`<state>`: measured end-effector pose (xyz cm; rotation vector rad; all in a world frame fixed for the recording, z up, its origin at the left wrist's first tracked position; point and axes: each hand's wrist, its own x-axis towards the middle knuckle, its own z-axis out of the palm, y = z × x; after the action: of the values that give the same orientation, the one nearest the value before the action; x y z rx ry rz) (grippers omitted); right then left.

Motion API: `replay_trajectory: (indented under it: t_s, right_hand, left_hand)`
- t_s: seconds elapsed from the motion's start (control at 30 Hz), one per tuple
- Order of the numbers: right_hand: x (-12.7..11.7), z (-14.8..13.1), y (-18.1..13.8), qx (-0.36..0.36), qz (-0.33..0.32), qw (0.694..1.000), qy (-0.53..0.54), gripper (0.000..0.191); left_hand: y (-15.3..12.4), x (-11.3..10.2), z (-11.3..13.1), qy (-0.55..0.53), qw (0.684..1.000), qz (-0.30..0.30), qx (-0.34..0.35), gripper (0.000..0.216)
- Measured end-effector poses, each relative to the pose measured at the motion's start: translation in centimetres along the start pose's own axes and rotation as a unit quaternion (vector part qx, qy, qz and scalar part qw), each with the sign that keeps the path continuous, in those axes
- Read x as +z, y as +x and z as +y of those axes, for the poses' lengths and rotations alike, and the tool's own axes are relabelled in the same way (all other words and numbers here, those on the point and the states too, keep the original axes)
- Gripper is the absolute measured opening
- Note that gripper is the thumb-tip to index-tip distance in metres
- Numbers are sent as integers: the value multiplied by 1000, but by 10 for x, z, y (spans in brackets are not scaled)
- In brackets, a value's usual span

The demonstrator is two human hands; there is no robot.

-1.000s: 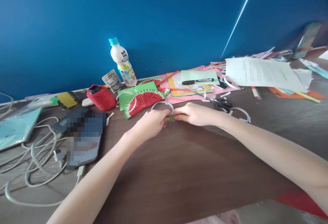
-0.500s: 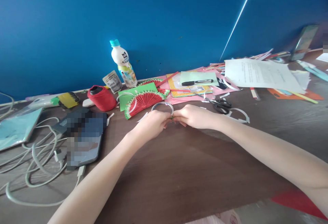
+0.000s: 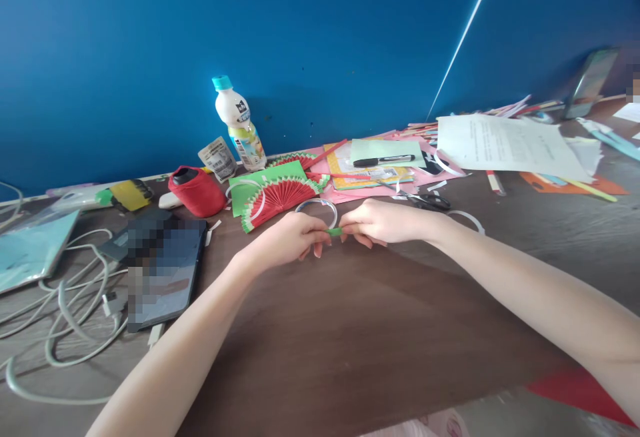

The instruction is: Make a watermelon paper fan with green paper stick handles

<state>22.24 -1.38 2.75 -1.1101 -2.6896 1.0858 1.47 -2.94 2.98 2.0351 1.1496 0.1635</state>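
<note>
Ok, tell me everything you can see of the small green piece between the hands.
The small green piece looks short and narrow, perhaps paper, and lies about level. The left hand pinches its left end, the right hand its right; both ends are covered, hiding its full shape. In the view it is just below the pale ring.

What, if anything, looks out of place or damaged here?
Nothing looks spilled or broken. Just untidy: pale cables lie in tangled loops at the left, and loose white scraps lie scattered near the scissors.
</note>
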Motion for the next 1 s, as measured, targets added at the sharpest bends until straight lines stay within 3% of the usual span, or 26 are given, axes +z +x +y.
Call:
replay_trajectory:
  t_s: [0.17, 0.37, 0.67, 0.87, 1.0]
  right_hand:
    - [-7, 3, -4, 30, 2, 999, -17, 26]
    - [-11, 2, -5, 46, -20, 998, 45, 23]
    - [-17, 19, -6, 34, -31, 991, 127, 25]
    - [-19, 31, -4, 32, -43, 986, 159, 31]
    - [-20, 32, -3, 32, -36, 992, 118, 31]
  left_hand:
    - [0, -4, -8, -23, 1000, -8, -13, 26]
    - [0, -8, -9, -26, 999, -18, -7, 26]
    - [-4, -25, -10, -27, 993, -101, -50, 25]
    - [-3, -26, -15, -37, 992, -96, -70, 26]
    - [-3, -24, -16, -33, 994, -82, -61, 28]
